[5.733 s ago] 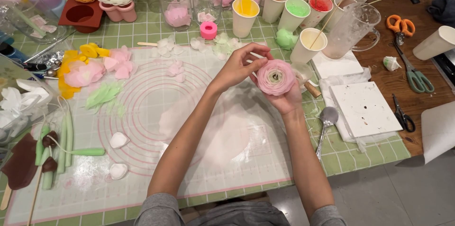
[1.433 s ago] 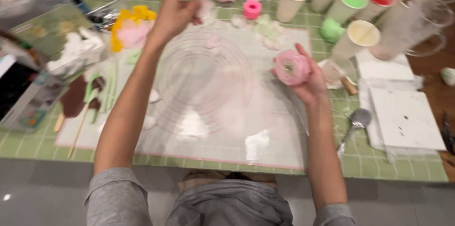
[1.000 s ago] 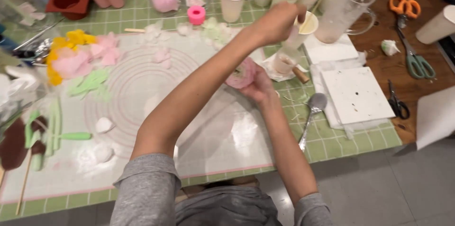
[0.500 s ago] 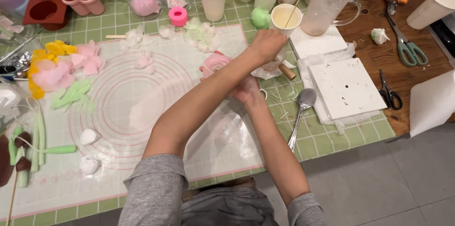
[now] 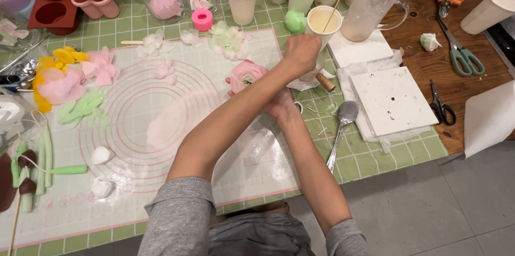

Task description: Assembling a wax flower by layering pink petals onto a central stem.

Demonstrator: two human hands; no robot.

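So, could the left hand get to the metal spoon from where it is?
Probably yes. The left hand is crossed over the right forearm near the cream cup, and the spoon lies uncovered on the green mat just below it, nothing between.

My left hand (image 5: 302, 52) has crossed over my right forearm to the cream-filled paper cup (image 5: 323, 25), apparently gripping something there. My right hand (image 5: 276, 107) has lowered the pink flower (image 5: 247, 73).

The left hand (image 5: 302, 52) reaches across the right arm, just below the cream cup (image 5: 323, 21); the right hand (image 5: 279, 107) holds a pink flower (image 5: 245, 73) left of that cup.
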